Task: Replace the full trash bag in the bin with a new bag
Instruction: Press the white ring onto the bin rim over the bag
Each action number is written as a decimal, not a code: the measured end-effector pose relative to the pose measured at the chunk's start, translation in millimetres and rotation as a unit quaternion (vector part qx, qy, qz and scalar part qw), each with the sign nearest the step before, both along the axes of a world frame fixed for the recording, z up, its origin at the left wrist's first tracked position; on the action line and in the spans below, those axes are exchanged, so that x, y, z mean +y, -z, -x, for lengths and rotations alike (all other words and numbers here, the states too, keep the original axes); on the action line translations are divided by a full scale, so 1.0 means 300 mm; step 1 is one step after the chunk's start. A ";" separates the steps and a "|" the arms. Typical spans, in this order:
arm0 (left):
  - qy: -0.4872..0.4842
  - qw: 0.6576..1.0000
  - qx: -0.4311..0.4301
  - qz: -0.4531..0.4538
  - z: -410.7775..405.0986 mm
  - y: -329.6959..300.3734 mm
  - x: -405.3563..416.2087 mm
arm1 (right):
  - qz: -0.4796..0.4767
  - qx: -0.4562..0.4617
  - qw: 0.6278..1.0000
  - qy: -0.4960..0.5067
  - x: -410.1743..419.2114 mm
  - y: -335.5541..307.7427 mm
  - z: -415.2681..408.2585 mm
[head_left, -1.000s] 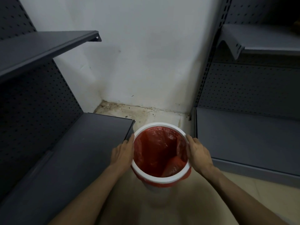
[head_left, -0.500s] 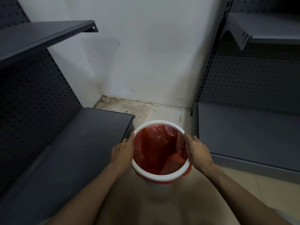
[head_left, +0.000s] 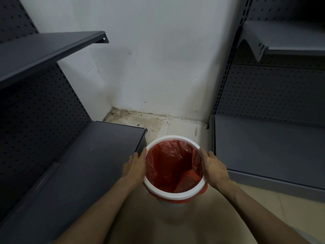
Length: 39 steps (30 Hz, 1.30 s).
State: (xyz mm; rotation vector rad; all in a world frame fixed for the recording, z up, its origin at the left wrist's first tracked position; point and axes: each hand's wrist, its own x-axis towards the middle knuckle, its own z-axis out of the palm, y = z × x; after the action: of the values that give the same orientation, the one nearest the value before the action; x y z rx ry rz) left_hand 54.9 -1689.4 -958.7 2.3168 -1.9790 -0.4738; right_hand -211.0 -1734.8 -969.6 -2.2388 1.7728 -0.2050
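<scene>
A round white bin (head_left: 173, 138) stands on the floor between two shelving units. A red plastic bag (head_left: 168, 161) lines its inside, and the bag's edge shows below the white rim ring at the near side. My left hand (head_left: 134, 166) lies flat against the bin's left side, fingers at the rim. On the opposite side my right hand (head_left: 213, 167) presses against the rim. Both hands clasp the bin from outside. The bag's bottom is in shadow.
A dark grey base shelf (head_left: 84, 155) sits close to the bin's left, another grey base shelf (head_left: 263, 147) to its right. Upper shelves (head_left: 44, 48) overhang on both sides. A white wall (head_left: 158, 59) closes the corner behind, with a stained floor strip (head_left: 149, 120).
Both hands stay on the bin's sides in the same grip. The view shifts slightly up then down; the bin sits about where it was.
</scene>
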 end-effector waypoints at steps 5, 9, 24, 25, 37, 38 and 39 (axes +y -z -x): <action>0.031 0.995 -0.013 0.090 0.024 0.041 0.053 | 0.068 0.035 0.997 0.001 0.029 0.018 0.006; 0.044 0.995 0.007 0.090 0.038 0.098 0.094 | 0.039 0.023 0.999 -0.010 0.068 0.053 -0.001; 0.020 0.992 0.025 0.120 0.028 0.190 0.091 | 0.018 -0.051 0.998 -0.021 0.068 0.109 0.001; 0.020 0.992 0.024 0.122 0.029 0.191 0.091 | 0.018 -0.056 0.998 -0.019 0.067 0.109 0.000; 0.043 0.996 0.007 0.076 0.026 0.118 0.093 | -0.023 0.023 0.999 -0.023 0.065 0.020 0.011; 0.036 0.996 0.023 0.073 0.024 0.081 0.093 | -0.026 0.034 0.999 -0.025 0.066 -0.022 0.013; 0.026 0.996 0.038 0.077 0.023 0.035 0.099 | -0.024 0.044 0.998 -0.025 0.070 -0.066 0.016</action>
State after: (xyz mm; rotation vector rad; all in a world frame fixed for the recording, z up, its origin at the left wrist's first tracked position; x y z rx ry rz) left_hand 47.9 -1659.8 -969.1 2.1288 -1.9711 -0.3923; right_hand -215.8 -1713.8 -949.9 -2.2887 1.7443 -0.0536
